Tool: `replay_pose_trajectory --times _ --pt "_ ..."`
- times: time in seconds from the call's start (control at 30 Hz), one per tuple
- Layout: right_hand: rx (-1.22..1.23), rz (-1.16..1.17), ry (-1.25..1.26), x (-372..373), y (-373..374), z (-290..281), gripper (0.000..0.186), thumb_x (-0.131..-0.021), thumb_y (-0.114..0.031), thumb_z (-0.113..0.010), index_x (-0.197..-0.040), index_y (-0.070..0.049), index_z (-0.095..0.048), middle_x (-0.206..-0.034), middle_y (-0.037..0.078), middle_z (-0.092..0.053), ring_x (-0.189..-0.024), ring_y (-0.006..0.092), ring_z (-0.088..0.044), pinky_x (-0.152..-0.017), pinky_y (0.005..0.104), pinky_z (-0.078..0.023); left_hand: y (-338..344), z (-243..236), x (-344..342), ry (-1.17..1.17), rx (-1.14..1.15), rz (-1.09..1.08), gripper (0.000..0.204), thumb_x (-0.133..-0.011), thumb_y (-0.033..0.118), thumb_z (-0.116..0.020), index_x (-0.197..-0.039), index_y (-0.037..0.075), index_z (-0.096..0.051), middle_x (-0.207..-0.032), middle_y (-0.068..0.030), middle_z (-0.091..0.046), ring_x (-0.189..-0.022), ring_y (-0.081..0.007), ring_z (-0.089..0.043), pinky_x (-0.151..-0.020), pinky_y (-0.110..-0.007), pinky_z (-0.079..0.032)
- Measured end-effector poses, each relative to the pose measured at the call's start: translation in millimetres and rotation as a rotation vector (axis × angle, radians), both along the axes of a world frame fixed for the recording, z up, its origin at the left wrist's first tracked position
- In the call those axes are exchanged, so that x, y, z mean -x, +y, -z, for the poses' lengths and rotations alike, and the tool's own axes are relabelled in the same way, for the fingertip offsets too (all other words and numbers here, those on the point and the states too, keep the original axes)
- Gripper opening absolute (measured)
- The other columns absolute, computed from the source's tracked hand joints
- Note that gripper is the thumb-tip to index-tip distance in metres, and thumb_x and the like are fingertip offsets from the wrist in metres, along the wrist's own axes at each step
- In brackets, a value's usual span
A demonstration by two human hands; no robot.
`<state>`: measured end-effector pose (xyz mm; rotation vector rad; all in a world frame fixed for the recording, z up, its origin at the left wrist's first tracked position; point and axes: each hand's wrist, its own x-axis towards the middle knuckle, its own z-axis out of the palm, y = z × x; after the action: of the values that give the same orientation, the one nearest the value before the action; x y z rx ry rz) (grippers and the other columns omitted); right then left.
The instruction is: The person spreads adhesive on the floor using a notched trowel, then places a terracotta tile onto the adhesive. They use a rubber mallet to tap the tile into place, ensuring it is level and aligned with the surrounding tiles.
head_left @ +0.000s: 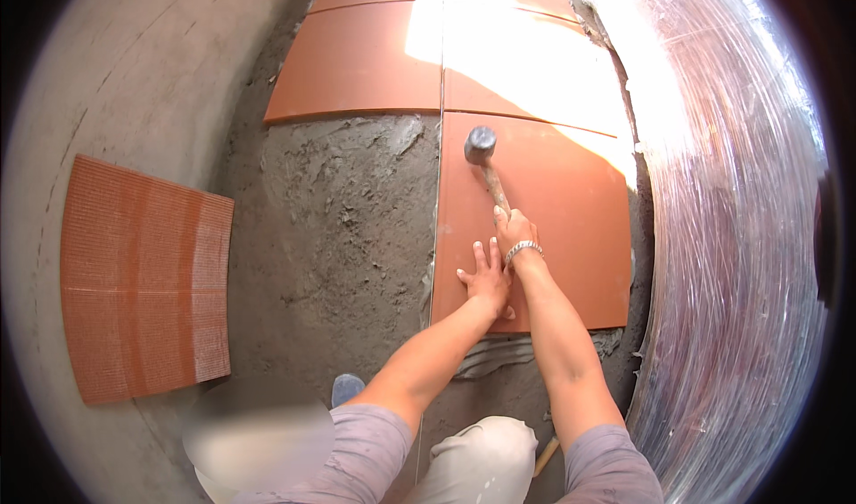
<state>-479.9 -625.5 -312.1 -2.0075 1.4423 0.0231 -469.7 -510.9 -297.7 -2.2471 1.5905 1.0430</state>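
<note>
A terracotta floor tile [571, 227] lies on mortar in front of me, right of a thin taut string line. My right hand [517, 230] grips the wooden handle of a rubber mallet [480, 143], whose dark grey head is over the tile's far left part. Whether the head touches the tile I cannot tell. My left hand [487, 279] rests on the tile near its front left edge, fingers spread, close beside my right wrist, which wears a bracelet. Laid tiles [357, 58] continue beyond, some in bright sunlight.
Rough grey mortar [348, 210] spreads left of the tile. Another tile [147, 281], ribbed back showing, leans against the wall [143, 76] at left. Plastic-wrapped goods [731, 236] stand along the right side. A wooden handle [547, 456] lies by my knee [486, 459].
</note>
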Motion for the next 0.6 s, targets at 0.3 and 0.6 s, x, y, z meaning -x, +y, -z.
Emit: replay_pose_trajectory --times 0.3,0.6 --pt "-0.027 0.019 0.020 8.3 3.8 -5.5 0.053 -0.097 -0.048 -0.047 -0.102 0.002 -0.065 -0.100 0.028 -0.068 -0.100 0.0441 -0.064 -0.086 0.0506 -0.050 0.3 -3.4 -1.4 0.026 0.005 -0.011 0.123 -0.060 0.051 -0.089 -0.156 0.019 -0.018 -0.162 -0.0186 0.003 -0.147 -0.0482 0.000 -0.102 -0.071 -0.037" --pt "-0.044 0.017 -0.017 19.6 6.4 -25.1 0.052 -0.097 -0.050 -0.046 -0.102 -0.002 -0.064 -0.098 0.026 -0.068 -0.097 0.0434 -0.065 -0.084 0.0515 -0.050 -0.6 4.3 -13.6 0.067 0.058 -0.020 0.127 -0.057 0.046 -0.092 -0.156 0.017 -0.018 -0.162 -0.0161 -0.006 -0.148 -0.0422 -0.008 -0.101 -0.064 -0.044"
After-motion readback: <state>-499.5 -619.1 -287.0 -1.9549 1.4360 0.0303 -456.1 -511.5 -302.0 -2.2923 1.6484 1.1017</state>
